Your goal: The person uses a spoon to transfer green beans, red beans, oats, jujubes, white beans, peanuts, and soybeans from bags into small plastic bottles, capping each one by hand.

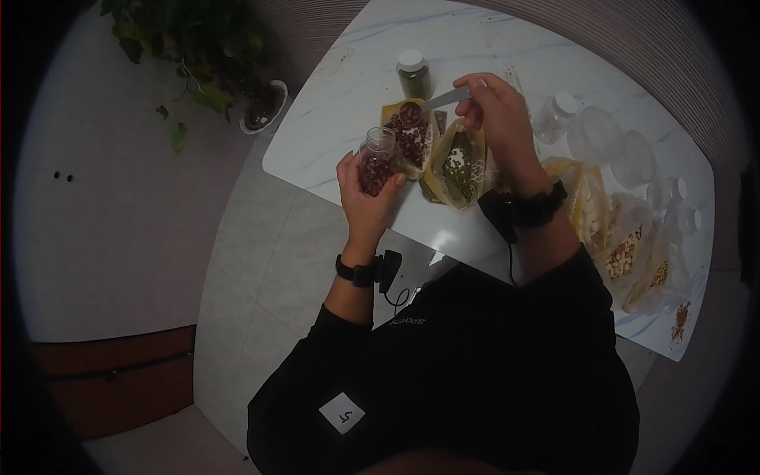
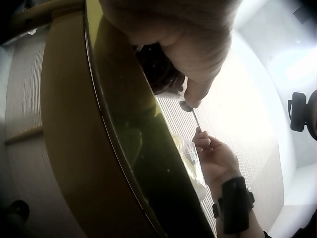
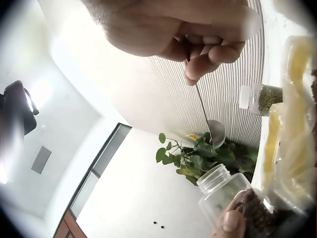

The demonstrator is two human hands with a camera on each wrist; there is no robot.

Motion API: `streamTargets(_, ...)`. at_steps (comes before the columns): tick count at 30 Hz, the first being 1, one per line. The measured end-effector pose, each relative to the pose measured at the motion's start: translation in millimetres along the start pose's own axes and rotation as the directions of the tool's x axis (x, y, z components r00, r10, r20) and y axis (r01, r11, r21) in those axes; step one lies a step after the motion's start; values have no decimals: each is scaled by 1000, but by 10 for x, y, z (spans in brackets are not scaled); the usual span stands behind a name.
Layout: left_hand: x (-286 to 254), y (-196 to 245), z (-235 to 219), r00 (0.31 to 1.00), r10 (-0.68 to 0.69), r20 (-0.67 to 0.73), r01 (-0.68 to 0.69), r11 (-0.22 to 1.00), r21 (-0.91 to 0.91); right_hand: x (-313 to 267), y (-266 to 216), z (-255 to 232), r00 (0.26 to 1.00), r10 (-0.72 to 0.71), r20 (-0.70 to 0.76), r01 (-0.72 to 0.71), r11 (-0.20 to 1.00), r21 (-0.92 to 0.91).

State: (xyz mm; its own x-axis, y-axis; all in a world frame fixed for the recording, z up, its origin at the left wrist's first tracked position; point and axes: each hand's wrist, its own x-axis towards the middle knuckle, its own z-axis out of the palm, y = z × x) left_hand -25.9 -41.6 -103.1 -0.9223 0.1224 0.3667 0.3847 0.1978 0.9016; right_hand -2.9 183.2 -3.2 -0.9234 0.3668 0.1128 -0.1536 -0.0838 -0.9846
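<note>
Near table edge (image 1: 307,182), left hand (image 1: 367,207) gripping jar (image 1: 378,165), gap to spoon (image 1: 446,99).

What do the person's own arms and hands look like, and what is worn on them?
The left hand and the right hand wear no gloves. Each wrist has a black band with a black, box-shaped device; a thin dark cable shows near each. Black fabric sleeves leave the wrists bare. A white square label with a dark mark sits on the clothing's left side.
</note>
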Motion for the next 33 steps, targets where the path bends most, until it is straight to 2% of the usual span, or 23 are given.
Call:
streamTargets(5, 1, 15, 5, 1000, 2, 11, -2, 1000, -8, -74, -105, 75, 1000, -17, 16, 15, 991, 136)
streamTargets(7, 1, 36, 3, 1000, 5, 11, -6, 1000, 29, -116, -130, 119, 981, -150, 122, 152, 988, -11)
streamTargets(8, 2, 24, 1, 1000, 5, 11, -6, 1000, 29, -153, -150, 153, 981, -150, 122, 153, 988, -10)
streamTargets(10, 7, -11, -2, 1000, 29, 4, -29, 999, 45, -222, -184, 207, 957, -150, 247, 192, 969, -155)
streamTargets(11, 6, -10, 0, 1000, 29, 3, -29, 999, 45, -226, -185, 208, 957, -151, 247, 192, 969, -155)
streamTargets(13, 0, -5, -3, 1000, 13, -7, -13, 1000, -1, -233, -182, 213, 883, -350, 312, 422, 884, -200)
streamTargets(14, -3, -1, -8, 1000, 12, -8, -12, 1000, -1, -232, -188, 216, 883, -350, 313, 422, 884, -200)
streamTargets(16, -5, 8, -15, 1000, 12, -4, -12, 1000, 2, -228, -205, 217, 926, -307, 219, 349, 918, -188)
streamTargets(17, -5, 9, -15, 1000, 13, -4, -13, 1000, 2, -203, -163, 208, 926, -307, 219, 349, 918, -188)
streamTargets(19, -3, 12, -12, 1000, -2, -1, 2, 998, -63, -113, 24, 168, 953, -264, 151, 298, 910, -288)
streamTargets(20, -3, 3, -13, 1000, -2, 1, 2, 998, -63, -84, 111, 148, 953, -264, 149, 297, 910, -288)
streamTargets(22, -4, -23, -17, 1000, 12, -9, -13, 999, -40, -43, 264, 117, 960, -213, 181, 270, 877, -398)
streamTargets(26, -14, -6, -14, 1000, -6, -11, 5, 997, -74, -20, 350, 121, 965, -152, 213, 232, 874, -427)
streamTargets(28, -12, -17, -10, 1000, 1, -14, -3, 997, -81, -23, 306, 124, 976, 38, 215, 42, 933, -357)
streamTargets(33, -5, -31, -16, 1000, 9, -7, -10, 997, -78, -13, 341, 129, 962, 143, 232, -57, 938, -342)
